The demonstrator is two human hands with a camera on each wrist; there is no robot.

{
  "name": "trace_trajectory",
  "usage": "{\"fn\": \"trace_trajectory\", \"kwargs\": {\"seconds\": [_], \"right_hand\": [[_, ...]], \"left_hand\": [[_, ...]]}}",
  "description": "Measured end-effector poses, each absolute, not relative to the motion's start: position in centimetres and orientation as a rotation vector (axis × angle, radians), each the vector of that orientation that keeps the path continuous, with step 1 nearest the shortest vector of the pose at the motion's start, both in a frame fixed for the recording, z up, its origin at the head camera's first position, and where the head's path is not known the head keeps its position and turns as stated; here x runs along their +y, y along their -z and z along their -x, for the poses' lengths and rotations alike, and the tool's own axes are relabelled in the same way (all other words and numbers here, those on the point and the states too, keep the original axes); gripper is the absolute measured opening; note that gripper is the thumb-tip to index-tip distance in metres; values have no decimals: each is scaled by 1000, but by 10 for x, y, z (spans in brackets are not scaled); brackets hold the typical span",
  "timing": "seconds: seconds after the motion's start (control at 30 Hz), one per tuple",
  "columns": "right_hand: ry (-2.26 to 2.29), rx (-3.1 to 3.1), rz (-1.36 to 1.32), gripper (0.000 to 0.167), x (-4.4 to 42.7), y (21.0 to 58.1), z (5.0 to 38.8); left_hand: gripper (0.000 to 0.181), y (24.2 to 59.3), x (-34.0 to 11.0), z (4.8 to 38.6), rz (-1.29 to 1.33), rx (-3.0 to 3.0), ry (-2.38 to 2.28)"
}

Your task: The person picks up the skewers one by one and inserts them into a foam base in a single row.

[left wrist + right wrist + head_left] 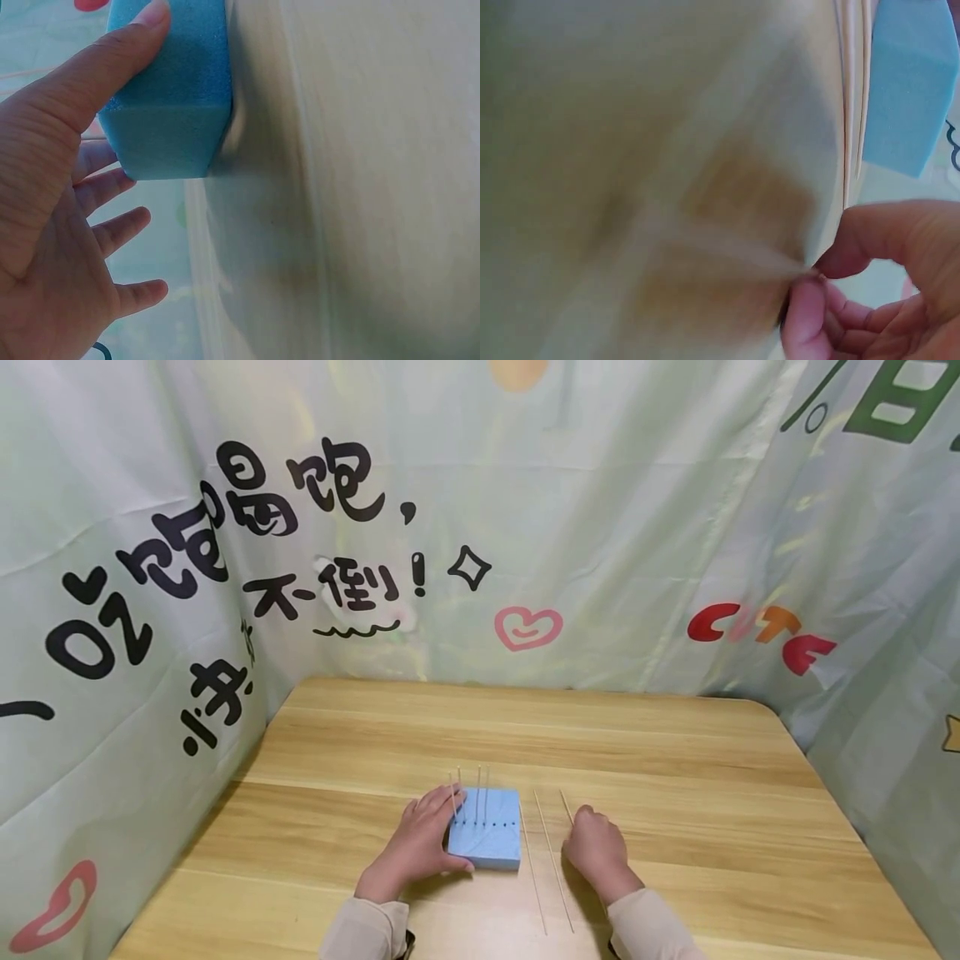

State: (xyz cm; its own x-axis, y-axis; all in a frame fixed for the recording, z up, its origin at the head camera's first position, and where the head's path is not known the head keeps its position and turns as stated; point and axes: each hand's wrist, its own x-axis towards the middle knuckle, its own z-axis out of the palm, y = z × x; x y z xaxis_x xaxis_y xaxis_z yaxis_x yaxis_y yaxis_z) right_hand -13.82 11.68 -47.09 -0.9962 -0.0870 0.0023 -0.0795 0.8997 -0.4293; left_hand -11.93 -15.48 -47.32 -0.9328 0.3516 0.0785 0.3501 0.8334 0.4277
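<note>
Printed fabric [600, 518] is hanging behind the surface [360, 727], where the left hand [422, 842] is gripping a blue block [491, 845] bearing upright sticks [478, 793]; the right hand [597, 850] is pinching another stick [566, 802] near two lying sticks [554, 862].

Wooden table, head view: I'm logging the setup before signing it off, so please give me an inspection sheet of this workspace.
Surface: wooden table, pale, with visible grain.
Job's things: blue block with a row of holes; four upright sticks in its left part, free holes toward its right. Two loose sticks lie to the block's right.
Clutter: nothing seen.
Left hand: grips the block at its left side, thumb on the near face.
Right hand: pinches another stick.
Cables: nothing seen.
Surroundings: pale printed curtain behind the table and at both sides.
</note>
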Motion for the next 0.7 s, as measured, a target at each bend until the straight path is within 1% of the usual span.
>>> {"fn": "trace_trajectory", "kwargs": {"seconds": [0.1,0.17,0.23,0.3,0.4,0.57,0.7], "right_hand": [[878,2967,142,19,122,473,138],[1032,2922,169,22,126,473,139],[1181,2886,219,22,130,471,140],[1309,2856,258,17,133,468,140],[1497,2770,248,13,135,460,141],[1716,2591,147,17,137,448,142],[1827,2491,138,23,136,441,142]], "left_hand": [[105,474,-155,119,-573,3001,-694],[105,475,-155,119,-572,2997,-693],[105,474,-155,118,-568,2996,-696],[105,474,-155,118,-567,2998,-695],[104,473,-155,118,-567,3004,-691],[104,471,-154,118,-565,3004,-694],[104,471,-154,119,-564,3003,-694]]}}
